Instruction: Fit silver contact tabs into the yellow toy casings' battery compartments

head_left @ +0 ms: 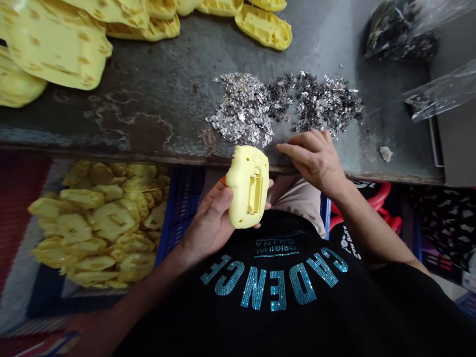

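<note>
My left hand [212,214] is closed around a pale yellow plastic toy casing [241,198], held just off the bench's front edge. The casing's back faces up, showing an uncovered rectangular battery compartment [255,194], screw holes and a cluster of small holes. A bit of orange shows behind its left side. To the right of the casing, my right hand [316,157] is at the bench edge with its fingers bent, thumb and forefinger drawn together. Anything between those fingertips is too small to make out. Just beyond it lie bright small metal pieces [243,106] and a darker heap [323,104].
Yellow casing halves [59,44] are stacked at the back left of the metal bench [178,99], with another half [264,27] farther right. Many yellow parts [111,218] fill a container below left. Plastic bags of metal pieces [401,34] lie at the right, near a grey box [455,134].
</note>
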